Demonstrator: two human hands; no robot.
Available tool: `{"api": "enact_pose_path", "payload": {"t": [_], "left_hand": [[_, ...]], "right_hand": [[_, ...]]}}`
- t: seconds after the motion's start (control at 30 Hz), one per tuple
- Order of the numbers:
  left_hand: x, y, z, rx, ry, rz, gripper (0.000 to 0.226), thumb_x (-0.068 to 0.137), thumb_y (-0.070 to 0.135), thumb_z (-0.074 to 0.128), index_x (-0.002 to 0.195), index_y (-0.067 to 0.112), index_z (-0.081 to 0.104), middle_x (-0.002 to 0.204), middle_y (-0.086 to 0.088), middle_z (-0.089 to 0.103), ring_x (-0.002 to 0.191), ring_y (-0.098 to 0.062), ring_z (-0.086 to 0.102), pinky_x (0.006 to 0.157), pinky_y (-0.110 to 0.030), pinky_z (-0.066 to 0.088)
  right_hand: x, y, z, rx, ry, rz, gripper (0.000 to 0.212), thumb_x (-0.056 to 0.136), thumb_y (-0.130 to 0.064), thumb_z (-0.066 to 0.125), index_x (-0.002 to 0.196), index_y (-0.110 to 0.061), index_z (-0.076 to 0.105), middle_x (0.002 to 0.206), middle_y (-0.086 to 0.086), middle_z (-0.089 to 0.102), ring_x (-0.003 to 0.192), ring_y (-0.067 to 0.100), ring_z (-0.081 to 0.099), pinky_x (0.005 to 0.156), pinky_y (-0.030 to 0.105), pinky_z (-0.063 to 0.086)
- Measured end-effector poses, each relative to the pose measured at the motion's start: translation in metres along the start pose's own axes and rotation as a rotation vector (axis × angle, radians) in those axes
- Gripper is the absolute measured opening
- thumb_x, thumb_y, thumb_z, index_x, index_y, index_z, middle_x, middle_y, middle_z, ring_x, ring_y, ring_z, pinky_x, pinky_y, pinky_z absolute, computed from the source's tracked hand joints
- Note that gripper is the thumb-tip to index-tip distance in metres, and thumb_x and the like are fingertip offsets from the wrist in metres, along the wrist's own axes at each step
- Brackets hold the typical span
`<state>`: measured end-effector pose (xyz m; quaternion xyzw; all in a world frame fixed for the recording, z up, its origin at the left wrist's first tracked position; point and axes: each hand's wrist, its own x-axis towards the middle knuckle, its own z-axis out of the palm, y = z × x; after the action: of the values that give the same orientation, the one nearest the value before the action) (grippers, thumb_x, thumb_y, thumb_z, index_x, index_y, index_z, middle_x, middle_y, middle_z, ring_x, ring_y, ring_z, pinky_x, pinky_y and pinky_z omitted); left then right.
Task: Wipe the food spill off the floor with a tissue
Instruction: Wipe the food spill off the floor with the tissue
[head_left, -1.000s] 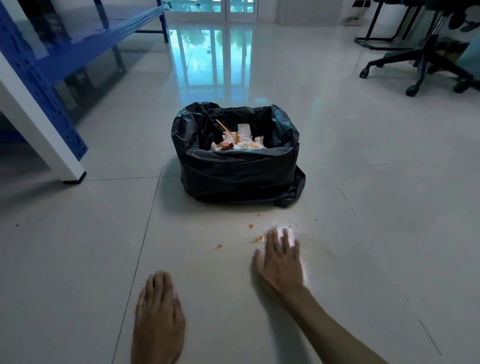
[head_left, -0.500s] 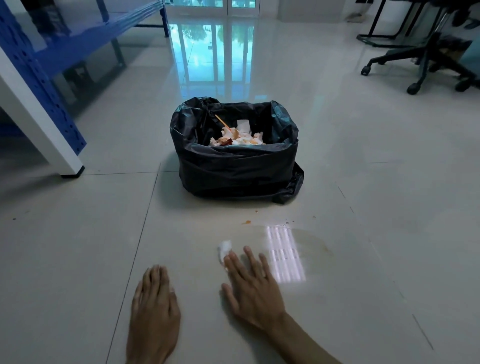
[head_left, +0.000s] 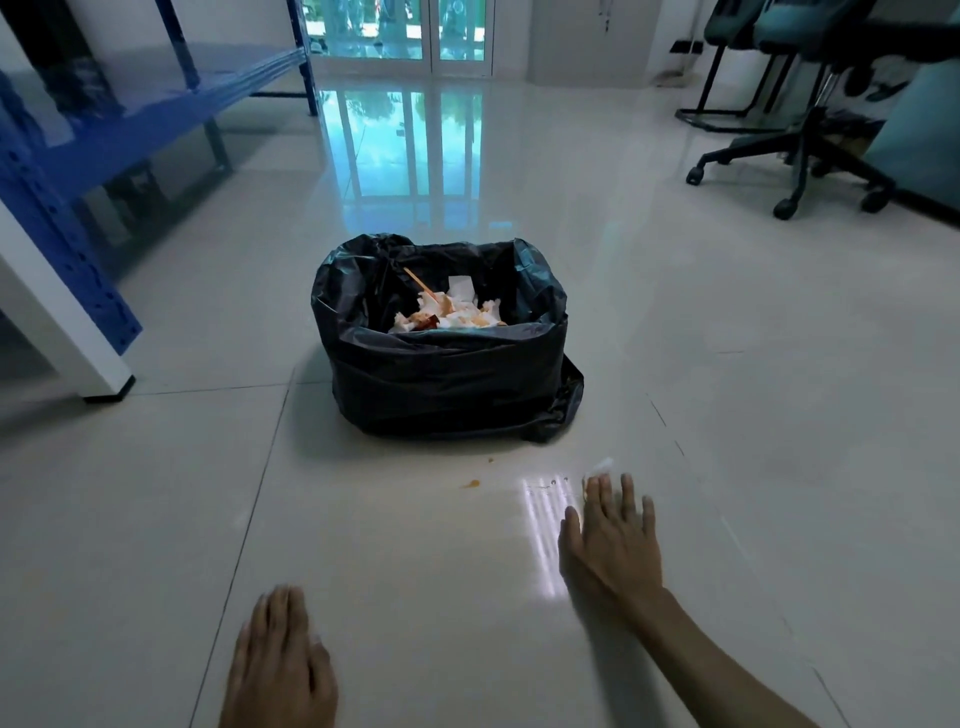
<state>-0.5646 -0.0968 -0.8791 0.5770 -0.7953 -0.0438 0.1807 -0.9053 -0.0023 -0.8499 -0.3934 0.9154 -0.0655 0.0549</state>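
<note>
My right hand (head_left: 613, 540) lies palm down on the pale tiled floor, pressing a white tissue (head_left: 602, 465) whose edge sticks out past the fingertips. An orange food spot (head_left: 471, 484) sits on the tile to the left of that hand, with a smaller speck (head_left: 490, 460) closer to the bin. My left hand (head_left: 278, 662) rests flat on the floor at the lower left, fingers together, holding nothing. A bin lined with a black bag (head_left: 447, 374) stands just beyond the spill and holds stained tissues and a wooden stick.
A blue metal shelf (head_left: 67, 156) with a white leg stands at the left. Office chairs on wheels (head_left: 810, 140) are at the back right. Glass doors (head_left: 405, 31) are at the far end, reflected in the glossy floor.
My right hand has slid the tissue from left to right across the floor in front of the bin. Fewer orange spots show than a second ago. My left hand has stayed planted.
</note>
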Motion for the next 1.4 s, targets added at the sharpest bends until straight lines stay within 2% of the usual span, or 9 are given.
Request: {"api": "enact_pose_path", "payload": {"t": [0.13,0.27,0.37,0.47,0.57,0.77,1.0,1.23,1.4], "left_hand": [[0.01,-0.006,0.004,0.009,-0.029,0.05,0.059,0.085,0.026,0.03,0.119,-0.009,0.062,0.124,-0.028,0.063,0.123,-0.033,0.042,0.117,-0.024,0.006],[0.01,-0.009,0.007,-0.005,-0.019,0.086,0.066,0.094,0.034,0.018,0.122,-0.008,0.061,0.127,-0.027,0.062,0.125,-0.031,0.041,0.117,-0.024,0.006],[0.011,-0.01,0.008,-0.012,-0.006,0.065,0.058,0.088,0.027,0.029,0.123,-0.007,0.061,0.128,-0.026,0.061,0.126,-0.031,0.042,0.117,-0.026,0.009],[0.009,-0.007,0.004,-0.031,-0.004,0.043,0.057,0.086,0.025,0.032,0.123,-0.007,0.061,0.128,-0.025,0.061,0.126,-0.032,0.045,0.118,-0.026,0.01],[0.008,-0.006,-0.001,-0.037,-0.026,0.03,0.057,0.088,0.025,0.031,0.128,-0.006,0.058,0.132,-0.025,0.059,0.127,-0.036,0.051,0.118,-0.028,0.012],[0.005,-0.005,-0.008,-0.016,-0.111,0.052,0.066,0.094,0.036,0.016,0.146,0.001,0.035,0.154,-0.015,0.037,0.145,-0.026,0.028,0.121,-0.037,0.011],[0.0,-0.001,-0.015,0.036,-0.209,0.03,0.068,0.093,0.037,0.012,0.148,-0.001,0.031,0.155,-0.017,0.033,0.147,-0.027,0.025,0.121,-0.042,0.018],[0.027,-0.005,-0.028,-0.041,-0.275,0.09,0.07,0.09,0.042,0.032,0.152,0.012,0.02,0.162,-0.007,0.02,0.15,-0.018,0.013,0.118,-0.027,0.005],[0.031,-0.005,-0.018,-0.054,-0.25,0.09,0.074,0.09,0.051,0.022,0.155,0.02,0.005,0.164,0.004,0.003,0.148,-0.003,-0.007,0.121,-0.027,-0.002]], "right_hand": [[0.03,-0.064,0.008,0.023,-0.043,-0.099,0.077,0.096,-0.055,0.007,0.157,-0.009,0.016,0.166,0.01,0.008,0.152,0.028,-0.007,0.116,0.047,-0.016],[0.018,-0.155,0.023,0.065,-0.039,-0.312,0.077,0.089,-0.054,0.028,0.14,-0.001,0.053,0.149,0.021,0.045,0.142,0.038,0.036,0.116,0.052,0.006],[-0.016,-0.202,0.034,0.078,-0.089,-0.53,0.076,0.093,-0.054,0.029,0.147,-0.002,0.042,0.156,0.018,0.034,0.148,0.035,0.023,0.121,0.054,0.004],[-0.044,-0.207,0.039,0.036,-0.098,-0.666,0.071,0.092,-0.056,0.036,0.142,-0.007,0.052,0.148,0.012,0.051,0.143,0.032,0.037,0.114,0.058,0.024],[-0.045,-0.174,0.038,0.063,-0.023,-0.736,0.065,0.094,-0.054,0.04,0.144,-0.014,0.05,0.148,0.006,0.051,0.143,0.034,0.036,0.117,0.055,0.026],[-0.023,-0.064,0.019,-0.098,0.006,-0.512,0.067,0.095,-0.06,0.037,0.141,-0.015,0.055,0.145,0.004,0.055,0.142,0.033,0.038,0.115,0.053,0.021],[-0.026,0.042,-0.028,-0.16,-0.139,-0.104,0.08,0.093,-0.066,0.002,0.159,-0.022,0.004,0.166,-0.004,0.002,0.152,0.025,-0.01,0.12,0.048,-0.007],[0.009,0.029,-0.033,-0.059,-0.135,0.025,0.079,0.099,-0.062,0.012,0.158,-0.01,0.009,0.167,0.009,0.005,0.152,0.033,-0.007,0.121,0.053,-0.003],[0.027,-0.035,-0.008,-0.039,-0.079,-0.106,0.079,0.099,-0.062,0.017,0.158,-0.01,0.013,0.166,0.009,0.008,0.152,0.031,-0.005,0.122,0.051,-0.002]]}}
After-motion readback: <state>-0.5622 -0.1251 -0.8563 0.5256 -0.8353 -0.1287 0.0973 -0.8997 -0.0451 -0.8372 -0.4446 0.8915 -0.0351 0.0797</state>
